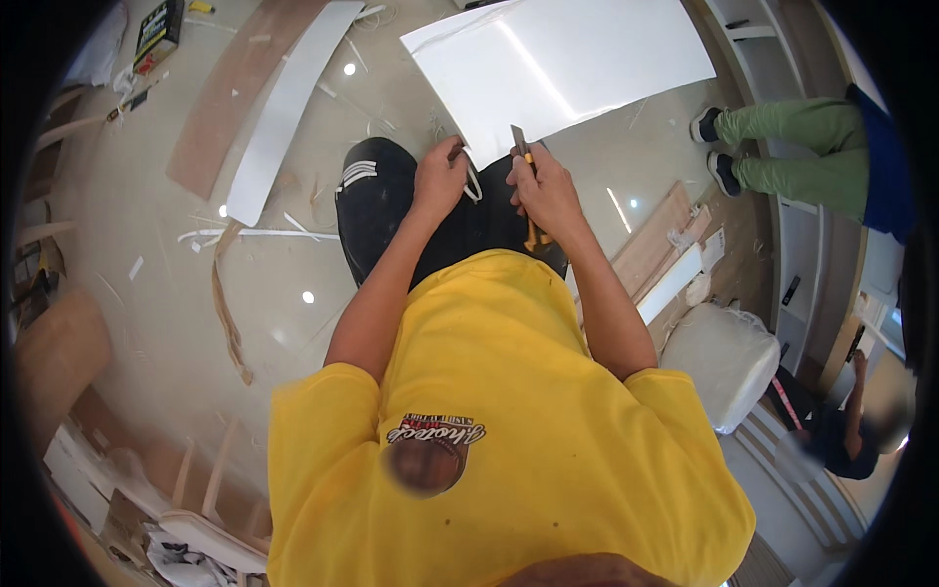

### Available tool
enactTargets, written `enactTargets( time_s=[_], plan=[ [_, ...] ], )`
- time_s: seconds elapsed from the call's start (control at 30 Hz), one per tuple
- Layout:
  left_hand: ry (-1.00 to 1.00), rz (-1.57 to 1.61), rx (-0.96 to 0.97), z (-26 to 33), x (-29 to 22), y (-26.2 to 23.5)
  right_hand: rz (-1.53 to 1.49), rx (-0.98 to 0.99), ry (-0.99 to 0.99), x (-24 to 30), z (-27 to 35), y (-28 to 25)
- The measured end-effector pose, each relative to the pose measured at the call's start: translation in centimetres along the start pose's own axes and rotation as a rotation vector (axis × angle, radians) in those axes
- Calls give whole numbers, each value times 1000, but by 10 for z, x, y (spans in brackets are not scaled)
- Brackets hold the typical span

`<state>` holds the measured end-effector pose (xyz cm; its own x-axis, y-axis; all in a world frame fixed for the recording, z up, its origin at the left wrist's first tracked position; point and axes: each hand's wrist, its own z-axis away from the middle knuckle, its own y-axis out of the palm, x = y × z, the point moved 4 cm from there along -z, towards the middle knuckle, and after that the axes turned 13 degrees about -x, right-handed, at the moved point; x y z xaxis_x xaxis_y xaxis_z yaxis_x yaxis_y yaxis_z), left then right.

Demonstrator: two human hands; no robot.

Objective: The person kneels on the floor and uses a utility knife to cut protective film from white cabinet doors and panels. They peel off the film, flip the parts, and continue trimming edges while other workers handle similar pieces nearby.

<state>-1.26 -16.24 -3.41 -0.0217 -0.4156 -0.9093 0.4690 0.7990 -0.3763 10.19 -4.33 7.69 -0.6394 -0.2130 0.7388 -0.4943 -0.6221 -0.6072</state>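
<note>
My right hand [548, 193] is closed around a yellow-handled utility knife [520, 144], its blade pointing away from me. Yellow-orange parts [533, 237] show below that hand. Fingers curled, my left hand [440, 183] pinches at the near corner of a large white sheet [558, 73]; a small dark piece [456, 151] shows at its fingertips, too unclear to name. A narrow white strip [473, 183] hangs between my hands, over my dark trousers. The sheet slants away from me, and its near corner reaches my knees.
Long brown [235, 98] and white boards [293, 112] lie on the tiled floor to the left, among offcut strips [259, 233]. At right are wood pieces [655, 240], a plastic-wrapped bundle [721, 364], shelving [794, 264] and a person in green trousers [802, 157]. Another person [846, 435] is lower right.
</note>
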Motion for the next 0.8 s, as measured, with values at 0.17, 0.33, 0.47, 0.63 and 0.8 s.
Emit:
enactTargets(
  time_s=[0.17,0.33,0.47,0.63,0.8],
  plan=[
    [119,30,-45,2,-2,-3,409,56,-314,25,-7,19],
    [204,58,-82,3,3,-3,581,89,-365,32,-12,35],
    [349,-20,-94,10,11,2,652,121,-361,30,-15,39],
    [456,-1,-182,10,14,4,679,169,-340,44,-13,39],
    [464,-25,-179,12,16,5,838,187,-301,38,-9,44]
  ],
)
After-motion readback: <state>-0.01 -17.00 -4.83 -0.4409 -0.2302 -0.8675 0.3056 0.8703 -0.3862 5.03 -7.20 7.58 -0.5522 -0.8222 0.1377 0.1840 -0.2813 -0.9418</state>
